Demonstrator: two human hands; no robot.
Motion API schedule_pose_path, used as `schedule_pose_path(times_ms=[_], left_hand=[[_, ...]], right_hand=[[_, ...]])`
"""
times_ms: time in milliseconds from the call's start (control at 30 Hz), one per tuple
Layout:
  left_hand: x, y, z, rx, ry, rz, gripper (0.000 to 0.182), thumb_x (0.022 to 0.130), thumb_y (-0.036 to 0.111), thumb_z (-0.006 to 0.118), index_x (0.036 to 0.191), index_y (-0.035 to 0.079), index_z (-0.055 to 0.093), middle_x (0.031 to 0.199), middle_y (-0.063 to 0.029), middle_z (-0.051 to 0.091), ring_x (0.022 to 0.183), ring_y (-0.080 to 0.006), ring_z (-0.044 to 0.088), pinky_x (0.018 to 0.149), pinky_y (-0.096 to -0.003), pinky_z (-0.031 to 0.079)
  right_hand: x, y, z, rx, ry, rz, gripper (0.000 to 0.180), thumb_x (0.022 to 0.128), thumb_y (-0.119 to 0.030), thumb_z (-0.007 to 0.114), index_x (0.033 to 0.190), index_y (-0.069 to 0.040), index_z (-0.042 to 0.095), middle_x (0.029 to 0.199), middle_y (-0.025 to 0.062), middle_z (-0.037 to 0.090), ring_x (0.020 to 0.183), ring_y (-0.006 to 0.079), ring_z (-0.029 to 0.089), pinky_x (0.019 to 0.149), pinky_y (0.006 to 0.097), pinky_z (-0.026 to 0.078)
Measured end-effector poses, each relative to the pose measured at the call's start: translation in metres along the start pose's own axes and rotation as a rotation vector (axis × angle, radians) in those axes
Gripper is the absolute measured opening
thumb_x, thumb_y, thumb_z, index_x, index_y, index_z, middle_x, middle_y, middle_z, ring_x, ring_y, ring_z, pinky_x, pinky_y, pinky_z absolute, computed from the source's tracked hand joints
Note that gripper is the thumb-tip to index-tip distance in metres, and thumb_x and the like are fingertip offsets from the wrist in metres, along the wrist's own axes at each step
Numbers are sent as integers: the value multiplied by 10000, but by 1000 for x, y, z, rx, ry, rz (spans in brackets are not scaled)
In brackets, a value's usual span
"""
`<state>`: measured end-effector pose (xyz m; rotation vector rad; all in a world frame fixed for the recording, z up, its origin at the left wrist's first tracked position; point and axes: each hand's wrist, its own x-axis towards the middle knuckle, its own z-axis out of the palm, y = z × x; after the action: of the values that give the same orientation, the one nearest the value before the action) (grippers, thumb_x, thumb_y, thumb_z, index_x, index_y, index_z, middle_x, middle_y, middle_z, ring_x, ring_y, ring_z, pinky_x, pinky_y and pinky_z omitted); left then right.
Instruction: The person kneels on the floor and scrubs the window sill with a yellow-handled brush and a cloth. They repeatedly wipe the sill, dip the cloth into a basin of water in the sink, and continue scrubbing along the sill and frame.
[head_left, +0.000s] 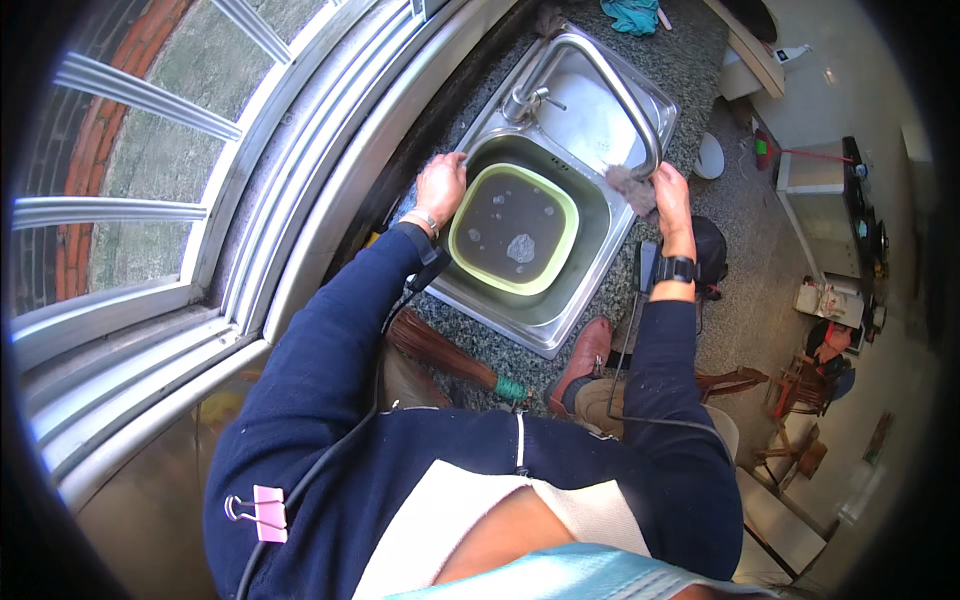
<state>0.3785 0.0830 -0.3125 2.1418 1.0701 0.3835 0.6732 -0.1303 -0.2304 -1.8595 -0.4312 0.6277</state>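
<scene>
My right hand (672, 196) grips a wet-looking grey-brown cloth (631, 190) at the outlet end of the curved metal faucet (609, 71). At the left edge of the stainless steel sink (551, 341), my left hand (441, 184) is beside the rim, its fingers bent; whether they pinch anything is hidden. Between the hands, a yellow-green plastic basin (459, 259) stands in the sink bowl. Murky grey-brown water (495, 232) with patches of foam (520, 248) fills much of it. The sink's drainboard (585, 112) looks wet.
A brown hand broom (442, 345) with green binding lies on the speckled stone counter (480, 319) near my body. A brown shoe (585, 356) is close to the sink's near corner. Barred window frames (247, 225) run along the left. A teal cloth (634, 15) lies beyond the drainboard.
</scene>
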Motion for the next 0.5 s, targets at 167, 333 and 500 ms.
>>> schedule_pose_path(times_ms=[167,333,500], left_hand=[[35,65,10,-384,-16,227,233,882,135,503,1061,26,606,954,-125,646,896,-221,620,810,-316,478],[85,99,38,-137,-78,417,201,820,69,499,965,34,635,944,-175,629,908,-328,597,801,-383,474],[101,78,84,-38,-35,482,234,781,44,482,947,27,646,905,-194,631,896,-346,599,796,-401,475]], right_hand=[[-8,6,-29,8,182,2,149,833,-107,509,871,-21,626,807,14,591,713,98,527,672,240,425],[-25,14,-20,11,149,40,137,837,-131,539,880,-24,612,790,21,588,712,102,533,649,241,436],[-50,28,-3,-40,100,67,153,833,-158,584,843,-7,605,752,-5,570,699,69,491,641,225,415]])
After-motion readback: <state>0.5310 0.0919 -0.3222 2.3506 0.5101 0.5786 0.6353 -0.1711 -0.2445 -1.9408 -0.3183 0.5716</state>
